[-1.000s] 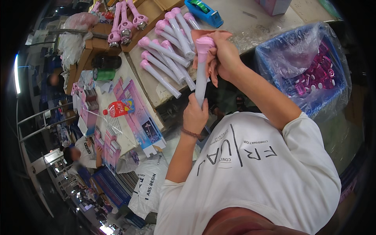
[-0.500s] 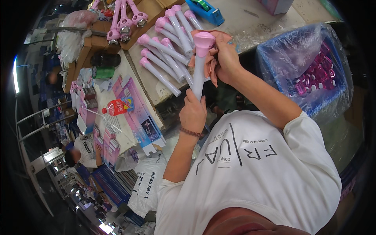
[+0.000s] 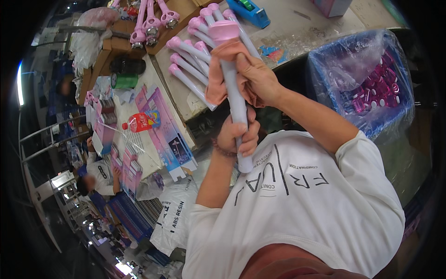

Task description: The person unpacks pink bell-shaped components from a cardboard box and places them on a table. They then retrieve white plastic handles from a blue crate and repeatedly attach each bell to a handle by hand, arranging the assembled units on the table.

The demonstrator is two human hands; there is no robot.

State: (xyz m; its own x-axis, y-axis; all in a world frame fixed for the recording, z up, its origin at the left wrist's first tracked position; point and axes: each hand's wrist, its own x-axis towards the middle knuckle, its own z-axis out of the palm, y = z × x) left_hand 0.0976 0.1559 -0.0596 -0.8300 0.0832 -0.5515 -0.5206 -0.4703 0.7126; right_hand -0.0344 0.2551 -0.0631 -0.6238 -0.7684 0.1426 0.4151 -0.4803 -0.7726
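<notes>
A plastic stick with a pale lavender tube (image 3: 234,95) and a wide pink head (image 3: 224,30) is held upright in front of my chest. My left hand (image 3: 238,134) wraps round the lower tube, whose rounded bottom end shows below the fingers. A salmon-coloured cloth (image 3: 215,83) is draped round the tube just under the head. My right hand (image 3: 260,80) pinches this cloth against the stick from the right side. Several similar pink-ended sticks (image 3: 186,69) lie side by side on the table behind; the held stick hides part of them.
To the right stands a blue crate (image 3: 323,86) lined with clear plastic, with magenta parts inside. A blue tape dispenser (image 3: 251,13) sits at the back. At the left are a red-labelled bottle (image 3: 141,122), printed cartons (image 3: 173,146) and pink pieces with metallic ends (image 3: 151,28). Another person (image 3: 100,176) sits farther left.
The stick has come down toward my chest, and my left hand now grips it lower. My right hand has brought the cloth from beside the head to round the tube.
</notes>
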